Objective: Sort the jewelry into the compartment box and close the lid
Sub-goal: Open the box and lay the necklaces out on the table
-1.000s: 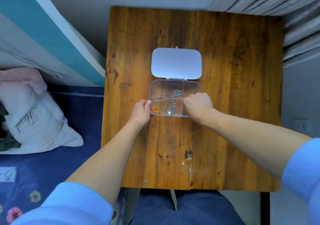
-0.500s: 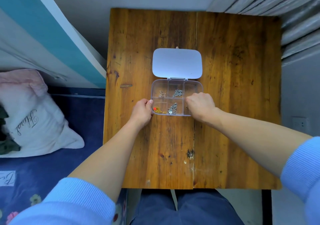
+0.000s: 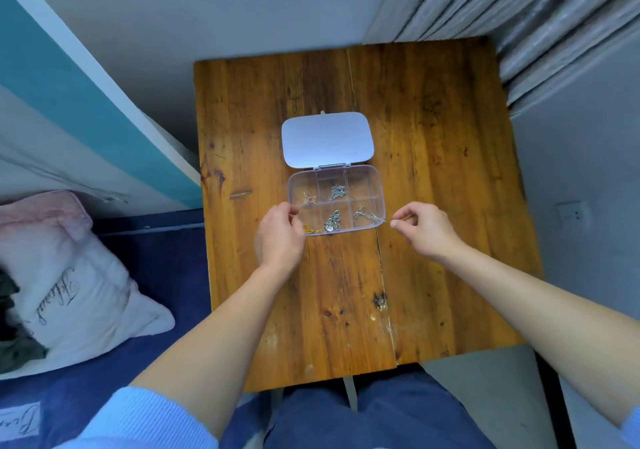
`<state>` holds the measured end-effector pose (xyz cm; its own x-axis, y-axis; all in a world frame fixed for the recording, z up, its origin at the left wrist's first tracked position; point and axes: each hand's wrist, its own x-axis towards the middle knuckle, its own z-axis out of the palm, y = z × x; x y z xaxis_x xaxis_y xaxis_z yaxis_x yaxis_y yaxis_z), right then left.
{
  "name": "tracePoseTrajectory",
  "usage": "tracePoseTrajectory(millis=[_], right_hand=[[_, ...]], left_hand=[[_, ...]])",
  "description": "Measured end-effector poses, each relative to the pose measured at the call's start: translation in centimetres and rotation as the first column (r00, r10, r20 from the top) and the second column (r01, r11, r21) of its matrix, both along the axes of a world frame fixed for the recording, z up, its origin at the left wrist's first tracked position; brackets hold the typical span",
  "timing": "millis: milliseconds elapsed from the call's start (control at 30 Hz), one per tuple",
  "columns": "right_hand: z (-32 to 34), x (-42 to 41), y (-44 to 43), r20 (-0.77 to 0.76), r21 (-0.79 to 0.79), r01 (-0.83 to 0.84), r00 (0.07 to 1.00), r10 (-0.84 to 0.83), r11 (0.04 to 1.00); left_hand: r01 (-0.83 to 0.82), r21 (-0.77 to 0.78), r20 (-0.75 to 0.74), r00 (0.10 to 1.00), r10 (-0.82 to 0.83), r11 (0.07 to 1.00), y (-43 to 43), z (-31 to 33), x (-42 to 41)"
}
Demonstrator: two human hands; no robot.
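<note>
1. Since the earlier frame, the right hand [image 3: 424, 228] had withdrawn from over the near-right compartment to just beside the right wall of the clear plastic six-compartment box [image 3: 379, 192]; the left hand [image 3: 278, 237] had remained at the box's near-left corner.
2. The right hand's thumb and forefinger were pinched narrowly; a thin silver chain [image 3: 370, 215] trailed from the near-right compartment over the rim toward them. Whether the tips actually gripped it could not be told.
3. The left hand's fingers were curled close against the box wall, apparently steadying it.
4. Four other compartments held jewelry: a gold piece [image 3: 312, 229], a silver necklace [image 3: 333, 221], a second silver chain [image 3: 337, 192] and a rose-toned piece [image 3: 309, 198]. The far-right compartment looked empty.
5. The white rounded lid [image 3: 327, 138] lay open flat behind the box, hinged at the far edge.
6. Handling judgement: the chains were light, limp and prone to tangle or snag on dividers; take hold at a clasp or pendant. The box was light and likely to slide; hold its wall while closing.
7. The box sat centrally on a varnished brown wooden table [image 3: 433, 137], with a grey wall behind, grey curtain folds at right, and a bed with a pink-and-white pillow [image 3: 65, 275] at left.
</note>
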<state>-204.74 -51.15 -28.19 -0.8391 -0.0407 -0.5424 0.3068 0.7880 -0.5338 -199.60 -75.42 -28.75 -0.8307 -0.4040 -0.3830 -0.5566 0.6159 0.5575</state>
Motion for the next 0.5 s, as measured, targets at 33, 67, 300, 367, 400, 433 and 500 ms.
tracePoseTrajectory(millis=[33, 67, 300, 367, 400, 433, 500], right_hand=[[-0.2, 0.7, 0.6, 0.036, -0.039, 0.09, 0.995, -0.088, 0.995], [-0.3, 1.3, 1.2, 0.078, -0.078, 0.176, 0.982, -0.17, 0.981], [-1.2, 5.1, 4.2, 0.269, -0.207, 0.547, 0.829, -0.49, 0.811], [-1.1, 5.7, 4.9, 0.3, -0.22, 0.566, 0.814, -0.497, 0.794], [-1.2, 6.0, 5.5, 0.318, -0.23, 0.576, 0.806, -0.498, 0.784], [-1.3, 6.3, 6.0, 0.339, -0.247, 0.586, 0.798, -0.498, 0.772], [-1.5, 6.7, 6.9, 0.381, -0.277, 0.599, 0.786, -0.487, 0.751]], left_hand=[[0.067, -0.001, -0.024, 0.997, -0.067, 0.998, 0.6, 0.1, -0.2], [0.14, 0.001, -0.042, 0.989, -0.139, 0.99, 1.4, 0.2, -0.4], [0.637, -0.08, -0.065, 0.764, -0.641, 0.767, 7.4, -0.6, -2.0], [0.734, -0.155, -0.046, 0.663, -0.747, 0.661, 8.8, -1.2, -2.6], [0.771, -0.198, -0.024, 0.614, -0.789, 0.606, 9.7, -1.6, -2.9], [0.794, -0.24, -0.001, 0.575, -0.818, 0.558, 10.5, -1.9, -3.1], [0.812, -0.303, 0.035, 0.532, -0.846, 0.498, 11.4, -2.6, -3.4]])
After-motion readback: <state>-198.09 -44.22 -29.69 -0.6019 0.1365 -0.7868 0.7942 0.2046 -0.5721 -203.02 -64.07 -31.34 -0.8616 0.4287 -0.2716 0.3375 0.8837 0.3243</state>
